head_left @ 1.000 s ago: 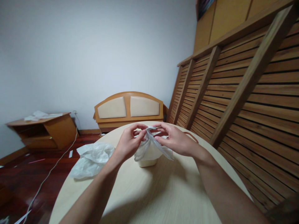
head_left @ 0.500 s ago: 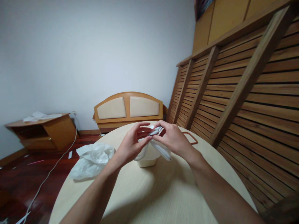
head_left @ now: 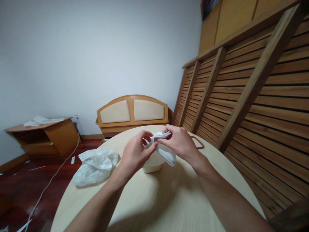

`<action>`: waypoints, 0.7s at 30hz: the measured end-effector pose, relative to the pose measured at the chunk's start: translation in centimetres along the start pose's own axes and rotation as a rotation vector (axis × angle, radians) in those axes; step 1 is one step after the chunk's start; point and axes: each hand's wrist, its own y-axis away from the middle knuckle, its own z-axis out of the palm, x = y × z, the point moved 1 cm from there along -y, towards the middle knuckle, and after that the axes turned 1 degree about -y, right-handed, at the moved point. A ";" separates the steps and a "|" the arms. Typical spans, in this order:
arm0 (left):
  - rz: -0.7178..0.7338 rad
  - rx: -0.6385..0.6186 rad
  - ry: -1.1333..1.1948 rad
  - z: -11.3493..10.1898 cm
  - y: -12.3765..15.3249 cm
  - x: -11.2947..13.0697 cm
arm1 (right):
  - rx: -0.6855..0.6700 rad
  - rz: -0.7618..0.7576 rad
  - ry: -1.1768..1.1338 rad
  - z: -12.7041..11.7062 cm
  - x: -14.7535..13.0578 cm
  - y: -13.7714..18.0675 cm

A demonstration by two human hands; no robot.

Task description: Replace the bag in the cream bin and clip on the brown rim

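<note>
A thin white plastic bag (head_left: 166, 154) is bunched up over a cream-coloured container (head_left: 152, 169), which stands on the round table. My right hand (head_left: 178, 141) pinches the gathered top of the bag between thumb and fingers. On the other side, my left hand (head_left: 138, 149) has its fingers curled and its thumb against the bunched plastic. A loose end of the bag hangs down below my right hand. Most of the container is hidden behind the bag and my hands.
A crumpled white plastic bag (head_left: 96, 166) lies on the left of the pale round table (head_left: 145, 206). A brown loop (head_left: 198, 143) rests beyond my right hand. Slatted wooden panels (head_left: 241, 96) lean at the right, and a low cabinet (head_left: 55, 135) stands at the left.
My left fingers have curled in closer around the plastic. More of the bag's bunched top now shows between my hands, and its hanging end has shifted slightly.
</note>
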 end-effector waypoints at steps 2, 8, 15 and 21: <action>0.007 -0.018 -0.099 -0.1 0.1 0.1 | -0.004 0.005 -0.008 -0.1 0.0 0.0; 0.026 0.000 -0.341 -0.6 0.3 0.2 | 0.032 0.020 0.022 -0.7 -0.1 -0.2; -0.067 0.068 0.195 -1.3 -1.1 -0.9 | -0.030 -0.367 0.044 -1.7 -0.7 0.2; -0.229 0.117 0.609 -1.4 -1.2 -0.3 | -0.207 -0.435 0.098 -1.2 -2.2 1.1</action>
